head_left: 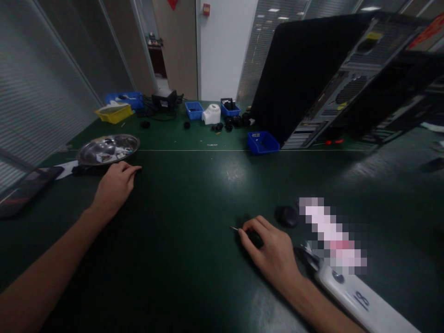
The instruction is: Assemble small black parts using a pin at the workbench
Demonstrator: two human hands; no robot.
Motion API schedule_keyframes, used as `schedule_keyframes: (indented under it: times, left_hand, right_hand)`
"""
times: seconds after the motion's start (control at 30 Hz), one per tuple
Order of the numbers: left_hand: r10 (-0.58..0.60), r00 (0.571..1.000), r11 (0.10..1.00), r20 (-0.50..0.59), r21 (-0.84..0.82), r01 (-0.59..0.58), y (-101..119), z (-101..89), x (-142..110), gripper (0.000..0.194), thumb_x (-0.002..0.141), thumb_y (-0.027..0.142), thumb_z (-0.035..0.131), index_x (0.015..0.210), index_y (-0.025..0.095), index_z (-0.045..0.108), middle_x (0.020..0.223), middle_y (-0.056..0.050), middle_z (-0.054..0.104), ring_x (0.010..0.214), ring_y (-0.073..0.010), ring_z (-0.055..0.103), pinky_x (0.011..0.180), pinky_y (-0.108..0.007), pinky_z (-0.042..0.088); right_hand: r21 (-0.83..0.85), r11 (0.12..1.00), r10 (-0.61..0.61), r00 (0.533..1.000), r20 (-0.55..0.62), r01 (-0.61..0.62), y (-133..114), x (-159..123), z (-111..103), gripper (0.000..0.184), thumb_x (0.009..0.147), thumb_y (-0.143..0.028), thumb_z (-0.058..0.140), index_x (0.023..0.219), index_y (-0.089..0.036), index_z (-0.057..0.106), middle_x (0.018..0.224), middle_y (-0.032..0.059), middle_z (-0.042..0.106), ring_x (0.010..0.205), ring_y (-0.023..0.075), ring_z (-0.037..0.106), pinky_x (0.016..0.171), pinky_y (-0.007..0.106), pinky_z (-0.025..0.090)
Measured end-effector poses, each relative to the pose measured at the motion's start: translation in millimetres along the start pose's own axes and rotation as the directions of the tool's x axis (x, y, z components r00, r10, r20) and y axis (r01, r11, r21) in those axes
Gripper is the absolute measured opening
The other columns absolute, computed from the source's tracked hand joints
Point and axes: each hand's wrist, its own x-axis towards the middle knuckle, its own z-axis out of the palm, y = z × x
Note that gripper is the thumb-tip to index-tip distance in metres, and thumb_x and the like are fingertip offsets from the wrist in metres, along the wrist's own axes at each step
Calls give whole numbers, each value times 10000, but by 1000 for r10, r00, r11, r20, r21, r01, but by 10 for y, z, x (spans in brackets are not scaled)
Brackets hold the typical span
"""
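Note:
My left hand (116, 187) is at the left, just in front of a shiny metal bowl (81, 156) with small white pieces in it. Its fingers are pinched together; a small dark bit shows at the fingertips, too little to name. My right hand (268, 243) rests low over the green table, right of the middle. Curled fingers hold what looks like a small screwdriver, its thin metal shaft (234, 228) pointing left and the dark handle mostly hidden in the palm. A round black piece (288, 216) lies just beyond that hand.
A white device marked 18 (374, 300) lies at the lower right, beside a blurred-out patch. A blue bin (262, 143) stands before a black computer case (305, 69). Farther back are a white vented housing (212, 114), small black parts and a yellow basket (114, 114).

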Motion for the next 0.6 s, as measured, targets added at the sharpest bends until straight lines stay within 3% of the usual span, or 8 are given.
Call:
schedule_keyframes:
  times: [0.37, 0.6]
  left_hand:
    - [-43, 999, 998, -10, -45, 42, 2, -22, -13, 408, 1046, 317, 383, 1275, 87, 630, 1192, -114, 635, 1119, -277, 570, 1006, -422, 463]
    - [-131, 991, 982, -19, -140, 127, -89, 0, 13, 345, 1007, 347, 492, 1185, 113, 671, 1210, -120, 688, 1104, -296, 613, 984, -460, 479]
  right_hand:
    - [1, 1000, 15, 1000, 7, -15, -6, -3, 5, 204, 1012, -367, 547, 900, -237, 657, 902, 14, 667, 777, 166, 645, 705, 279, 441]
    - [-8, 1000, 0, 1000, -4, 0, -12, 2, 0, 207, 1009, -366, 546, 894, -232, 654, 888, 21, 668, 762, 163, 645, 682, 270, 446]
